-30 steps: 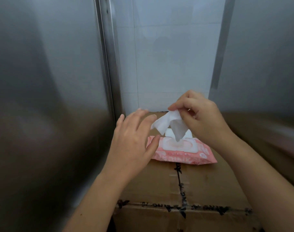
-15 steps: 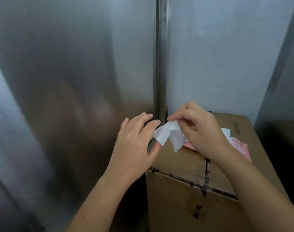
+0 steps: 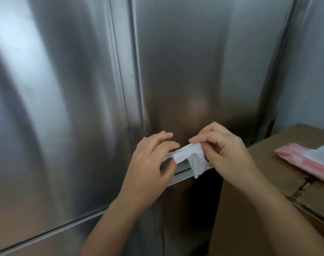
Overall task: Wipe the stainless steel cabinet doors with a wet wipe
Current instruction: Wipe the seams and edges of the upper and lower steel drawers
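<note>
Spanning left hand (image 3: 150, 164) to right hand (image 3: 226, 154): wet wipe (image 3: 187, 154), horizontal.

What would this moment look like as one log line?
left hand: pinches wipe | right hand: pinches wipe | door: behind hands | pack: on box

Pink wipe pack (image 3: 303, 162) partly beyond right edge

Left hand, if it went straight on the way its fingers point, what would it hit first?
The crumpled white wet wipe pinched by the right hand. The fingertips of the left hand may already touch it; depth is unclear.
</note>
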